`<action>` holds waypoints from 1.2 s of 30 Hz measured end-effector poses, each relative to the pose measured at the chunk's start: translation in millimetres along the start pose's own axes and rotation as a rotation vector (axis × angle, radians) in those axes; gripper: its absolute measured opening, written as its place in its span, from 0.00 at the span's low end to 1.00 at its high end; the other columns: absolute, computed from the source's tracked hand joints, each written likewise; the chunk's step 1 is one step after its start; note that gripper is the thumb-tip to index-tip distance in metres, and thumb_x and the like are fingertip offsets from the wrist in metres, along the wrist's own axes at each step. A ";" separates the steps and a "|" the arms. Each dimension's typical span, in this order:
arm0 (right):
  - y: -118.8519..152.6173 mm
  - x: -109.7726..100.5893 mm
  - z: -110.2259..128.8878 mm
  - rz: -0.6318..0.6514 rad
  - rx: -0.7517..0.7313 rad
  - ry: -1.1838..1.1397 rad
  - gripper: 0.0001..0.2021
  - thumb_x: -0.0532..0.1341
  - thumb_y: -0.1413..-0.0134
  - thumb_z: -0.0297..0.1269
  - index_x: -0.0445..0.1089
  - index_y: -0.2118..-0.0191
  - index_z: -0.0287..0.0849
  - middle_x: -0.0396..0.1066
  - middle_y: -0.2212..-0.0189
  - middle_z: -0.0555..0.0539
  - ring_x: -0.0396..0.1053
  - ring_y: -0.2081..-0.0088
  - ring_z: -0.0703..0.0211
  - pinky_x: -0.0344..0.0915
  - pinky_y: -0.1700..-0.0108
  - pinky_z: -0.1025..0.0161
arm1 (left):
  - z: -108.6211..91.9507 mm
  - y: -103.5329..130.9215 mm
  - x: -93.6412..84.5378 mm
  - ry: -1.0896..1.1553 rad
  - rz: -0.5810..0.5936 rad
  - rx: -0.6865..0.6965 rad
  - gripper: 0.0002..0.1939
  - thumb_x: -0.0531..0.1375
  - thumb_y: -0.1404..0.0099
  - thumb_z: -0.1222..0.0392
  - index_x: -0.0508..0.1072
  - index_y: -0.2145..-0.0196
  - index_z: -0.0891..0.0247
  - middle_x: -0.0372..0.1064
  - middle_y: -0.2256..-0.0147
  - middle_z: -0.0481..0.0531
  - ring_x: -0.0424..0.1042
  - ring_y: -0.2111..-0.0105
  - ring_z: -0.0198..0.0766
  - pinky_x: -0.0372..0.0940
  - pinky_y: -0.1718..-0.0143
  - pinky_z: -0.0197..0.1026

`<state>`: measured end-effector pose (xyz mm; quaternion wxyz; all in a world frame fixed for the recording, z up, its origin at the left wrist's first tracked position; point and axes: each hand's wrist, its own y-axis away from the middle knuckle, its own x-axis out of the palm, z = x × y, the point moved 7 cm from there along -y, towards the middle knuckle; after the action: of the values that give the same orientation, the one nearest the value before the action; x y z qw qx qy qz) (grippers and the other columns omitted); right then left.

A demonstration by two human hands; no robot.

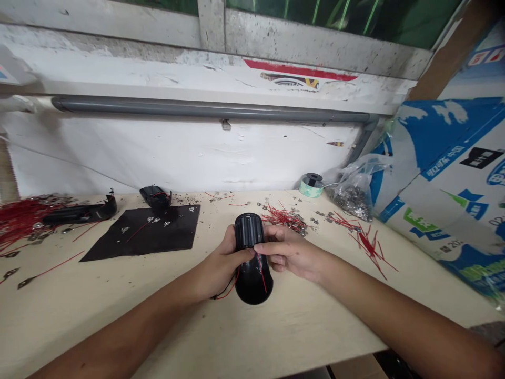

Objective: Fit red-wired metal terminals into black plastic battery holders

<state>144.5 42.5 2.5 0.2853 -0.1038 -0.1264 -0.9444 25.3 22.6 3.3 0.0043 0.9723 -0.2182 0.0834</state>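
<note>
A glossy black plastic housing [253, 287] is held upright over the table, its ribbed narrower end pointing away from me. My left hand [224, 260] wraps round its left side, thumb pressed near the middle. From the right, my right hand [290, 251] grips the housing, its thumb or forefinger tip meeting the left thumb at the centre. A red wire [263, 276] runs down the housing's face from that spot. Another red wire hangs by my left wrist. Whatever small part lies under the fingertips is hidden.
Piles of red wires with metal tabs lie at the left [23, 218] and behind my right hand [282, 217]. Black housings [79, 213] rest near a black mat [158, 234]. A tape roll [311, 185], a bag of metal parts [353, 197] and a blue carton [445, 173] stand right.
</note>
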 end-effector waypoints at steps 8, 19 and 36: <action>5.1 -13.3 17.8 -0.193 -0.390 0.291 0.19 0.67 0.50 0.33 0.69 0.51 0.49 0.61 0.77 0.57 0.54 0.80 0.66 0.53 0.78 0.68 | -1.5 3.5 -9.4 0.101 -0.176 -0.183 0.20 0.65 0.39 0.58 0.70 0.51 0.63 0.72 0.68 0.52 0.74 0.66 0.44 0.65 0.64 0.43; 15.0 -1.1 29.8 -0.196 -0.633 0.811 0.06 0.65 0.41 0.39 0.79 0.62 0.46 0.73 0.72 0.48 0.70 0.69 0.56 0.65 0.66 0.59 | 7.8 0.1 -15.1 0.034 -0.214 -0.162 0.19 0.65 0.38 0.52 0.71 0.52 0.63 0.73 0.58 0.54 0.69 0.53 0.48 0.63 0.59 0.43; 21.1 16.3 33.5 -0.192 -0.691 0.897 0.14 0.57 0.33 0.36 0.71 0.72 0.43 0.67 0.74 0.48 0.64 0.69 0.56 0.59 0.66 0.61 | 13.1 -5.8 -9.7 0.194 -0.109 -0.074 0.20 0.68 0.40 0.54 0.69 0.53 0.63 0.70 0.49 0.58 0.65 0.45 0.51 0.58 0.45 0.50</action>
<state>147.3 27.2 42.4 0.1733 0.2320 0.3140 -0.9042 21.2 31.4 -11.0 0.0659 0.9692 -0.1666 0.1687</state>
